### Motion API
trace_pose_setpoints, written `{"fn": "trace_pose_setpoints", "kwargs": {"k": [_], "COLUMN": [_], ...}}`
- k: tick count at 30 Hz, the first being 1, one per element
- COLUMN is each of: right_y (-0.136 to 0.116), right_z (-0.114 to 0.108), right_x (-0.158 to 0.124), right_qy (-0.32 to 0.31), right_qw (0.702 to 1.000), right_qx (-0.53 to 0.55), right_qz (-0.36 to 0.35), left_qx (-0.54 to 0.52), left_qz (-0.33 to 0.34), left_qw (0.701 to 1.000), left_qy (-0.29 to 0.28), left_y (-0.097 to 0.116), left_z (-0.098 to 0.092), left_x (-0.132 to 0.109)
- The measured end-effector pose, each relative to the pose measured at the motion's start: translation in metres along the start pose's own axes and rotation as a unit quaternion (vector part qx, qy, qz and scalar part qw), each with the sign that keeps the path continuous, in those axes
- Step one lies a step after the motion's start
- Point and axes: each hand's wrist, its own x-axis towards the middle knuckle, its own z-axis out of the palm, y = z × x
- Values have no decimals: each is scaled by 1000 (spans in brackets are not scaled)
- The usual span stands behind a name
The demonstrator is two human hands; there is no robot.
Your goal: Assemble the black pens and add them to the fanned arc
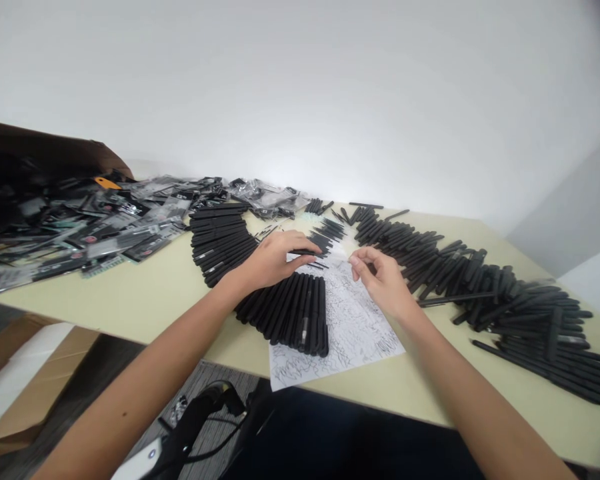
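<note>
My left hand (285, 257) is over the middle of the table, its thumb and fingers closed round a thin black pen refill (305, 252). Just beyond its fingertips lies a row of similar thin black refills (326, 233). My right hand (377, 273) is a little to the right, thumb and forefinger pinched together above the scribbled white paper (363, 320); anything between them is too small to make out. Black pens (280, 313) lie side by side in a curved row below and left of my left hand, partly covering the paper.
A long heap of black pens (480, 287) runs along the right side. Plastic-packed items (145, 233) are piled at the left, by a cardboard box (95, 152). An open carton (35, 380) stands below the table's left edge. A white wall (300, 93) rises behind.
</note>
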Motion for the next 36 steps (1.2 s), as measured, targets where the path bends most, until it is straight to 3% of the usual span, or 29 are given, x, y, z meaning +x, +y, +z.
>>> {"fn": "trace_pose_setpoints", "kwargs": {"k": [10, 17, 24, 36], "right_y": [-3, 12, 11, 7], "right_z": [-1, 4, 6, 5], "right_x": [0, 2, -2, -3], "right_qy": [-28, -45, -100, -85], "right_qw": [999, 985, 987, 992], "right_qx": [30, 142, 118, 73], "right_qz": [23, 84, 40, 50], "left_qx": [-11, -2, 15, -21], "left_qz": [23, -8, -23, 21], "left_qw": [1000, 999, 999, 999], "left_qy": [0, 37, 29, -32], "left_y": [9, 9, 12, 15], "left_z": [1, 1, 0, -1], "left_x": [0, 0, 0, -1]}}
